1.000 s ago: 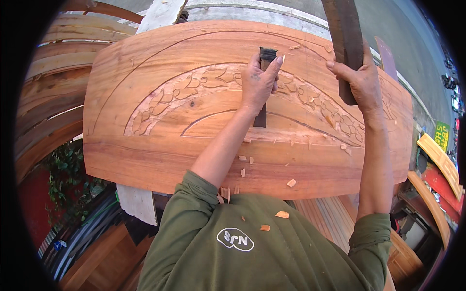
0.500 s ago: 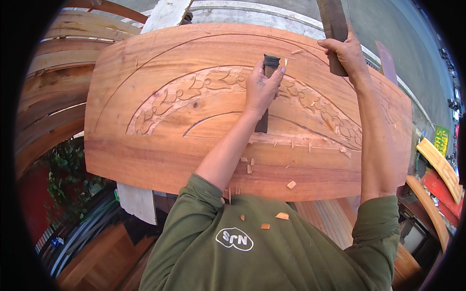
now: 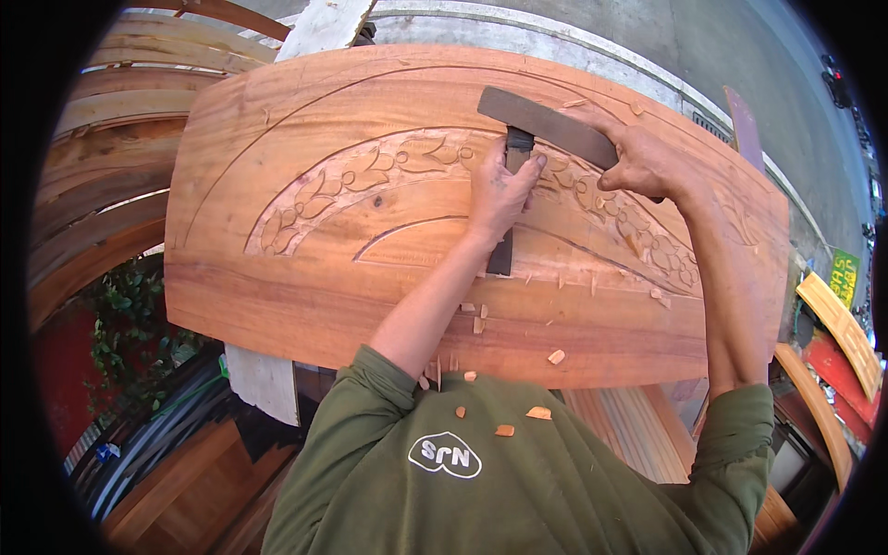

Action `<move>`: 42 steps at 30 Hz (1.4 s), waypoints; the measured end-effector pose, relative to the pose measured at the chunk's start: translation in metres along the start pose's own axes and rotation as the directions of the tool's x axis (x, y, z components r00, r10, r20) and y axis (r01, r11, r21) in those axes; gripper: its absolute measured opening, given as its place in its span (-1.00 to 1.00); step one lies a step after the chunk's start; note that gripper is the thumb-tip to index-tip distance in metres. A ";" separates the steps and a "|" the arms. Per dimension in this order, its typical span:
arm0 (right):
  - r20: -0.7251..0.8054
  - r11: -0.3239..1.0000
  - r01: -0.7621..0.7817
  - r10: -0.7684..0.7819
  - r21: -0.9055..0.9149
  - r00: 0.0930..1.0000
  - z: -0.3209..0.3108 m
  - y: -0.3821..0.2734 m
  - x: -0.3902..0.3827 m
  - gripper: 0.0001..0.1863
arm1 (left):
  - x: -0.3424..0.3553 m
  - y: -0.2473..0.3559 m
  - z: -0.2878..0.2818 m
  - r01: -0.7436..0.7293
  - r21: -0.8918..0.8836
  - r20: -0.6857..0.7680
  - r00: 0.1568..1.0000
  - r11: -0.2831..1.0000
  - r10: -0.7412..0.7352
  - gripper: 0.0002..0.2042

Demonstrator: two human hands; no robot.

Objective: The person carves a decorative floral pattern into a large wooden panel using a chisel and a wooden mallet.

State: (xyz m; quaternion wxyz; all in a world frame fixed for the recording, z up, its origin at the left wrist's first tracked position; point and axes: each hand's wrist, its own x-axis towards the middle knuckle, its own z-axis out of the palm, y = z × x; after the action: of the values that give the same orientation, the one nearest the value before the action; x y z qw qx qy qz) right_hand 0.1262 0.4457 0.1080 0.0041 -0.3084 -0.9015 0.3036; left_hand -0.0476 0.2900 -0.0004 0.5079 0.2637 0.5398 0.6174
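Note:
My left hand (image 3: pixel 498 192) is wrapped round a chisel (image 3: pixel 500 257), its broad dark blade pointing toward me and its black-wrapped top standing above my thumb. In my right hand (image 3: pixel 647 166) is a flat, dark wooden mallet (image 3: pixel 546 122), gripped at its right end. The mallet lies across the top of the chisel; whether they touch I cannot tell. Both are over a reddish-brown wooden panel (image 3: pixel 277 319). An arched band of carved leaves and flowers (image 3: pixel 370 171) runs across it, and the chisel's edge is at pale, freshly cut wood below the inner arch.
Wood chips (image 3: pixel 555 356) are scattered on the panel's near half and on my green shirt (image 3: pixel 370 481). A white board (image 3: pixel 262 384) sticks out under the panel. Stacked planks (image 3: pixel 129 111) stand at the left, leafy plants (image 3: pixel 139 324) below them. Paved road (image 3: pixel 647 46) lies beyond.
My right hand has swung the mallet down and left, from raised upright to lying across the chisel's top. My left hand keeps its hold on the chisel, and the view has shifted slightly.

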 end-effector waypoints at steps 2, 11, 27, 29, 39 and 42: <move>0.142 0.931 -0.361 0.350 0.056 0.926 -0.031 -0.020 0.000 0.11 | -0.001 0.003 -0.007 -0.017 -0.035 -0.048 0.999 0.999 0.016 -0.70; -0.442 0.788 -0.115 0.452 0.604 0.775 -0.014 0.010 -0.036 -0.12 | 0.019 0.069 -0.052 -0.081 0.074 -0.092 0.992 0.994 0.088 -0.69; -0.638 0.421 0.480 0.464 0.770 0.615 -0.100 0.007 0.022 -0.42 | 0.030 0.042 -0.046 -0.124 -0.001 -0.152 0.981 0.992 0.122 -0.70; -0.593 0.425 0.417 0.497 0.803 0.634 -0.079 0.011 0.029 -0.42 | 0.033 0.044 -0.045 -0.145 -0.025 -0.158 0.978 0.989 0.139 -0.71; -0.023 0.967 -0.216 0.221 0.133 0.975 0.001 -0.052 0.046 -0.04 | 0.033 0.038 -0.044 -0.171 0.067 -0.063 0.983 0.983 0.175 -0.73; 0.094 0.962 -0.266 0.271 -0.062 0.958 -0.036 -0.033 0.053 0.09 | 0.029 0.035 -0.048 -0.143 0.034 -0.065 0.987 0.989 0.145 -0.73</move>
State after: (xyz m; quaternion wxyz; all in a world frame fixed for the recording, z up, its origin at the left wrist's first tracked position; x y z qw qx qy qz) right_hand 0.0722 0.4738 0.1456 -0.0905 -0.4121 -0.8575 0.2944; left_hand -0.1118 0.3008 0.0120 0.4398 0.2885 0.5449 0.6531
